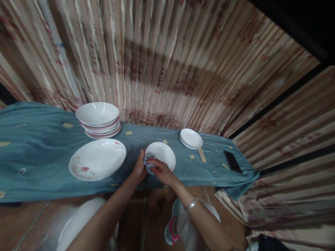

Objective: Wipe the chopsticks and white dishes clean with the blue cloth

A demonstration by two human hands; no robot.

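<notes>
A round white plate (pixel 164 153) is in the middle of the cloth-covered table, close to its front edge. My left hand (pixel 140 164) grips the plate's left rim, fingers closed on it. My right hand (pixel 161 170) is shut on a bluish-grey cloth (pixel 149 166), which it presses against the plate's left side near my left hand. The cloth is bunched up, and part of it is hidden under my fingers. To the left lies a large oval plate with red flowers (pixel 101 158), apart from my left hand.
Behind the oval plate stands a stack of plates topped by a white bowl (pixel 98 113). Small white plates (pixel 191 138) sit at the right, with chopsticks (pixel 202 155) partly under them. A black phone (pixel 232 161) lies farther right. Pleated curtains (pixel 157 62) hang behind the table.
</notes>
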